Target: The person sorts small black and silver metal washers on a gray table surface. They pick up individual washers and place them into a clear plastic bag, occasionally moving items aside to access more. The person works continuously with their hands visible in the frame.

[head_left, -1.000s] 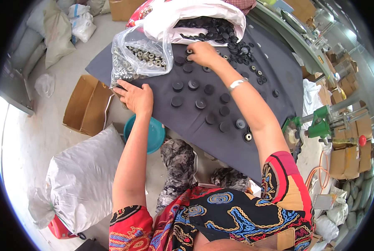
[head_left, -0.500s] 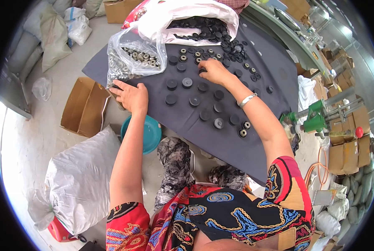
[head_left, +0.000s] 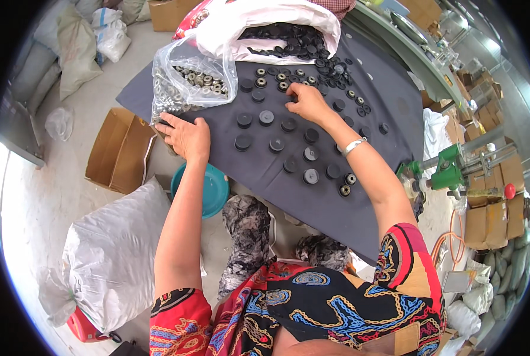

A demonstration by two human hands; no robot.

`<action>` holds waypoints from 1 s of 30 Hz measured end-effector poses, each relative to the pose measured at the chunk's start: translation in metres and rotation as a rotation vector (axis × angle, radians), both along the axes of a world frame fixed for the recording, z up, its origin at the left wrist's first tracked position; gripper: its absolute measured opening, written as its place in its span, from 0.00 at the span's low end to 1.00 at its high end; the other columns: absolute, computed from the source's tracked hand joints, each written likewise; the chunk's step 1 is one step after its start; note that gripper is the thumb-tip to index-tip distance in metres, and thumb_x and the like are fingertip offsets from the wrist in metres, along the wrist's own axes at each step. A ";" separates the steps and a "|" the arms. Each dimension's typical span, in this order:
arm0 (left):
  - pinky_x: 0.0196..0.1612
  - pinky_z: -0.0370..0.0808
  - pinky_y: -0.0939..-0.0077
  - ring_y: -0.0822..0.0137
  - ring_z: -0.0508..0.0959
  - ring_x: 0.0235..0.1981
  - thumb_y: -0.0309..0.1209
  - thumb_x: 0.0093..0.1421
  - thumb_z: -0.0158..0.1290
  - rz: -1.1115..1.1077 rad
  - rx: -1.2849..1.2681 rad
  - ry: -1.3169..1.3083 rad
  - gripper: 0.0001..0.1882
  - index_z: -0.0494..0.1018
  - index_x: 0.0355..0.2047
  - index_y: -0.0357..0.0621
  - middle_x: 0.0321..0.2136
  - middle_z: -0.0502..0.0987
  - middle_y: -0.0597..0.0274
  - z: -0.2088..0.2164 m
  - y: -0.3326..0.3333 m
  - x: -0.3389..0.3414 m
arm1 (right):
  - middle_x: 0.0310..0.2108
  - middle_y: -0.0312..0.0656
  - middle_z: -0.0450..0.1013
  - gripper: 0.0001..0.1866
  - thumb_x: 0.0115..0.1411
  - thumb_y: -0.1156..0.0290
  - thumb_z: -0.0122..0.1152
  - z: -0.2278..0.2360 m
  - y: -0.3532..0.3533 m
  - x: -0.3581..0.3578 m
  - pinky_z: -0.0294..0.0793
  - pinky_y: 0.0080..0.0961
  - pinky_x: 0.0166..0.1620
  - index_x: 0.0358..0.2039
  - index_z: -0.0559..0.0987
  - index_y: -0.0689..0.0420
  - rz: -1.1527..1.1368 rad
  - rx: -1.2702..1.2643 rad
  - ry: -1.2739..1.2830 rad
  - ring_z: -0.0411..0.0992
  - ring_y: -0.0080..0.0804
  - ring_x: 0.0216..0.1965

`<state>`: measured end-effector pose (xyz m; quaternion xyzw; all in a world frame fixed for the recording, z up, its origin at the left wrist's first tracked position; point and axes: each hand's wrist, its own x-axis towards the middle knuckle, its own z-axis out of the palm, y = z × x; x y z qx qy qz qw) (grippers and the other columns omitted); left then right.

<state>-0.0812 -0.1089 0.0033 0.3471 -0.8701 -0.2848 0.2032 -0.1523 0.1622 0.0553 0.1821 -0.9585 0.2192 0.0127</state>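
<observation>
My right hand (head_left: 307, 102) is over the middle of the dark cloth-covered table (head_left: 241, 169), its thumb and fingers curled round a small black round cap that is mostly hidden. Just beyond it stand black caps with metal bearings (head_left: 283, 86) on top. Several plain black caps (head_left: 289, 124) are spread over the cloth nearer to me. At the table's left edge rests my left hand (head_left: 185, 136), fingers stretched and apart, beside a clear plastic bag (head_left: 229, 89) of metal bearings (head_left: 201, 80). A white sack (head_left: 265, 12) lies at the far side, spilling black caps (head_left: 289, 41).
A cardboard box (head_left: 120, 151) and a teal basin (head_left: 208, 190) stand on the floor by the table's left edge. A stuffed white sack (head_left: 114, 249) is at the lower left. To the right is a green machine (head_left: 446, 166) with a red knob, near stacked cartons (head_left: 487, 222).
My right hand has shifted very slightly right, its fingers moving a little at the row of caps with bearings. My left hand stays where it was.
</observation>
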 end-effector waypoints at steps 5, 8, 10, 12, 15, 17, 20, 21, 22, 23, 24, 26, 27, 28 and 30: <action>0.54 0.67 0.53 0.33 0.63 0.52 0.37 0.49 0.52 -0.004 -0.017 0.024 0.47 0.42 0.64 0.31 0.61 0.45 0.27 -0.001 0.001 -0.002 | 0.33 0.53 0.74 0.19 0.44 0.71 0.62 -0.005 0.016 -0.009 0.71 0.38 0.43 0.38 0.76 0.64 0.122 0.324 0.054 0.73 0.49 0.39; 0.54 0.67 0.53 0.32 0.63 0.52 0.37 0.49 0.52 -0.002 -0.024 0.029 0.47 0.42 0.63 0.31 0.61 0.45 0.27 -0.004 0.000 -0.001 | 0.33 0.55 0.75 0.17 0.44 0.71 0.62 0.004 0.000 -0.021 0.72 0.39 0.44 0.36 0.77 0.65 0.162 0.345 0.086 0.73 0.49 0.39; 0.54 0.67 0.52 0.32 0.63 0.52 0.36 0.49 0.52 -0.006 -0.021 0.030 0.47 0.42 0.63 0.31 0.61 0.45 0.27 -0.001 0.000 0.000 | 0.31 0.56 0.75 0.18 0.43 0.71 0.62 0.007 -0.013 -0.033 0.72 0.38 0.45 0.37 0.78 0.64 0.142 0.170 0.177 0.74 0.49 0.39; 0.54 0.67 0.52 0.32 0.63 0.52 0.36 0.49 0.52 -0.006 -0.032 0.042 0.46 0.42 0.63 0.31 0.61 0.45 0.27 -0.003 0.000 -0.001 | 0.33 0.57 0.75 0.19 0.43 0.71 0.63 0.006 -0.028 -0.051 0.72 0.37 0.45 0.38 0.78 0.64 0.112 0.059 0.198 0.74 0.49 0.39; 0.54 0.67 0.52 0.32 0.63 0.52 0.36 0.49 0.52 -0.008 -0.031 0.040 0.46 0.42 0.63 0.31 0.62 0.44 0.27 -0.003 0.002 -0.001 | 0.36 0.56 0.75 0.21 0.43 0.70 0.64 0.004 -0.043 -0.069 0.72 0.35 0.46 0.40 0.78 0.63 0.080 0.024 0.110 0.74 0.47 0.41; 0.53 0.67 0.52 0.33 0.63 0.52 0.36 0.49 0.52 -0.011 -0.026 0.036 0.47 0.41 0.63 0.31 0.62 0.44 0.27 0.000 0.003 -0.002 | 0.40 0.55 0.75 0.22 0.43 0.70 0.65 0.001 -0.049 -0.077 0.71 0.34 0.47 0.41 0.78 0.62 0.064 0.047 0.011 0.74 0.45 0.43; 0.53 0.67 0.52 0.33 0.63 0.52 0.36 0.49 0.52 -0.005 -0.024 0.028 0.47 0.41 0.64 0.31 0.62 0.44 0.28 -0.001 0.001 0.001 | 0.40 0.52 0.75 0.21 0.44 0.69 0.66 -0.008 -0.057 -0.078 0.71 0.34 0.48 0.41 0.79 0.61 0.081 0.053 0.040 0.73 0.45 0.44; 0.53 0.67 0.52 0.33 0.63 0.53 0.36 0.49 0.51 -0.006 -0.026 0.029 0.47 0.41 0.64 0.32 0.62 0.44 0.28 -0.002 0.001 0.000 | 0.40 0.52 0.75 0.21 0.44 0.68 0.66 -0.010 -0.057 -0.080 0.71 0.34 0.48 0.41 0.79 0.61 0.079 0.070 0.050 0.73 0.45 0.44; 0.53 0.67 0.51 0.33 0.63 0.53 0.36 0.49 0.51 -0.007 -0.028 0.030 0.47 0.41 0.64 0.32 0.62 0.44 0.28 -0.002 0.001 0.000 | 0.40 0.52 0.75 0.21 0.44 0.68 0.67 -0.012 -0.057 -0.082 0.71 0.35 0.48 0.41 0.79 0.61 0.076 0.088 0.060 0.73 0.45 0.44; 0.53 0.67 0.51 0.33 0.63 0.53 0.36 0.49 0.52 -0.009 -0.024 0.029 0.47 0.41 0.64 0.32 0.62 0.44 0.28 -0.001 0.001 0.000 | 0.40 0.52 0.75 0.21 0.45 0.68 0.67 -0.014 -0.057 -0.084 0.71 0.35 0.48 0.41 0.79 0.60 0.072 0.105 0.070 0.73 0.45 0.44; 0.54 0.67 0.51 0.33 0.63 0.53 0.36 0.49 0.52 -0.009 -0.020 0.029 0.47 0.41 0.64 0.32 0.62 0.44 0.28 0.000 0.002 0.000 | 0.40 0.52 0.75 0.21 0.45 0.68 0.67 -0.014 -0.057 -0.084 0.71 0.35 0.48 0.41 0.79 0.60 0.070 0.108 0.064 0.73 0.45 0.44; 0.54 0.66 0.51 0.33 0.63 0.53 0.36 0.49 0.52 -0.006 -0.023 0.034 0.47 0.41 0.64 0.32 0.62 0.44 0.28 0.000 0.002 0.000 | 0.40 0.51 0.75 0.21 0.45 0.67 0.68 -0.013 -0.058 -0.084 0.71 0.35 0.48 0.41 0.79 0.60 0.063 0.112 0.051 0.73 0.45 0.44; 0.54 0.66 0.51 0.33 0.63 0.53 0.36 0.49 0.52 -0.006 -0.028 0.041 0.47 0.41 0.64 0.32 0.62 0.44 0.28 -0.002 0.002 0.000 | 0.40 0.51 0.75 0.21 0.45 0.67 0.68 -0.011 -0.058 -0.084 0.71 0.35 0.48 0.41 0.79 0.60 0.076 0.136 0.057 0.73 0.45 0.44; 0.54 0.66 0.51 0.33 0.63 0.53 0.36 0.49 0.52 -0.006 -0.033 0.048 0.47 0.41 0.64 0.32 0.62 0.44 0.28 -0.003 0.002 0.000 | 0.40 0.51 0.75 0.21 0.45 0.67 0.68 -0.009 -0.060 -0.084 0.71 0.35 0.48 0.41 0.79 0.60 0.089 0.160 0.062 0.73 0.45 0.44; 0.54 0.66 0.51 0.33 0.62 0.53 0.36 0.49 0.52 -0.006 -0.029 0.045 0.47 0.41 0.64 0.32 0.62 0.44 0.28 -0.004 0.001 0.000 | 0.39 0.52 0.75 0.22 0.44 0.67 0.68 -0.003 -0.061 -0.082 0.71 0.35 0.47 0.41 0.79 0.60 0.115 0.210 0.047 0.73 0.46 0.44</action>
